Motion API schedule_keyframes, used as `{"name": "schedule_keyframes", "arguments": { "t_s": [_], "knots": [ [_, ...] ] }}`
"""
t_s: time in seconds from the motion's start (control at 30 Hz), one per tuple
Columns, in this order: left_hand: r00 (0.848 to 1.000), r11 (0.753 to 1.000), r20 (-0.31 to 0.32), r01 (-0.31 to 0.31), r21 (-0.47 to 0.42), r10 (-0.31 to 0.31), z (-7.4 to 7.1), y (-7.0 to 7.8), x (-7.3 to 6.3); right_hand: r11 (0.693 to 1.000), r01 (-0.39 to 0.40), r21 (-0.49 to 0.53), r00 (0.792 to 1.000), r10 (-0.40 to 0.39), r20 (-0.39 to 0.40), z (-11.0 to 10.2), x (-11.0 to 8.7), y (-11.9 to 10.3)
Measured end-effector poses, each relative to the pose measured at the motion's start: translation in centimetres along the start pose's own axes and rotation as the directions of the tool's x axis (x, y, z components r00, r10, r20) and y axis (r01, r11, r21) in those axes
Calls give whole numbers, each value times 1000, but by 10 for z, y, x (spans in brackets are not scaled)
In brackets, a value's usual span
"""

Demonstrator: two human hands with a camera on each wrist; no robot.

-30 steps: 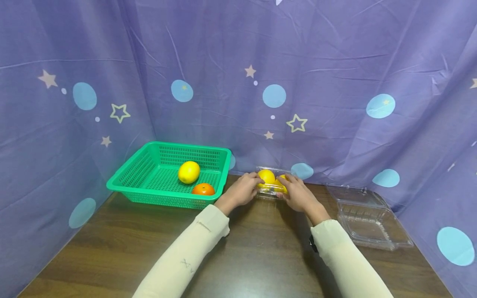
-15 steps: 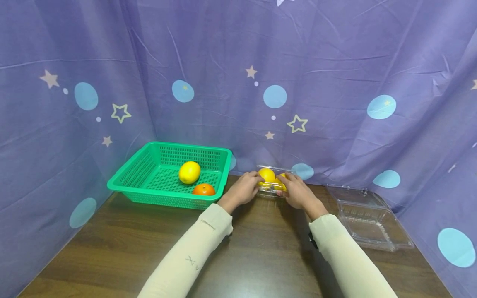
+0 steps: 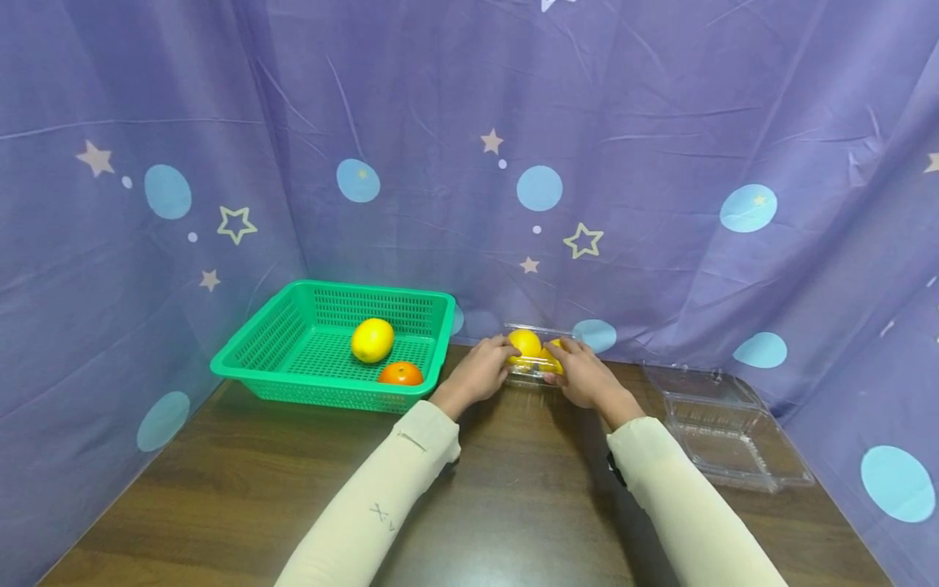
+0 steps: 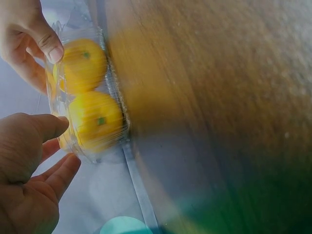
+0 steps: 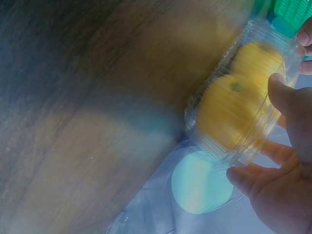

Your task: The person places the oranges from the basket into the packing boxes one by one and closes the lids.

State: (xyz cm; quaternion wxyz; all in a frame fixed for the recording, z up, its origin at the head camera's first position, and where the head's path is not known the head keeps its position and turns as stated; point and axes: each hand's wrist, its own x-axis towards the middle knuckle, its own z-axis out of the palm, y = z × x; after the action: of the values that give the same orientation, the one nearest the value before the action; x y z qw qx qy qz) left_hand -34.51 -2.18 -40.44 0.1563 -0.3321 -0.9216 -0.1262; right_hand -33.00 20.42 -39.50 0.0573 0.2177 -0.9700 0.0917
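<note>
Lit softly and fairly evenly in the head view, with pale glare on the worktop (image 3: 506, 538) nearer the body than the left hand (image 3: 480, 371) and right hand (image 3: 584, 379). Shadowed softly along both forearms; glinting on the clear plastic clamshell (image 3: 528, 377) between the hands. Hazy in both wrist views, with wood grain blurred beyond the clamshell. Darkest at upper left in the right wrist view, well apart from the right hand.

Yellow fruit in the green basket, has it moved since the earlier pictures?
No: in the head view, the yellow fruit keeps its place relative to the green basket.
</note>
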Motion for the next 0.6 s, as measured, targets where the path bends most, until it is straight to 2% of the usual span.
{"name": "schedule_keyframes", "arguments": {
  "t_s": [0.37,0.6],
  "knots": [
    [999,999,17,33,-13,-33,0,-1,0,1000,9,17,1000,-9,-1,-3,2,-1],
    [999,999,9,37,-13,-37,2,0,0,995,2,100,1000,0,-24,-10,-3,5]
  ]
}}
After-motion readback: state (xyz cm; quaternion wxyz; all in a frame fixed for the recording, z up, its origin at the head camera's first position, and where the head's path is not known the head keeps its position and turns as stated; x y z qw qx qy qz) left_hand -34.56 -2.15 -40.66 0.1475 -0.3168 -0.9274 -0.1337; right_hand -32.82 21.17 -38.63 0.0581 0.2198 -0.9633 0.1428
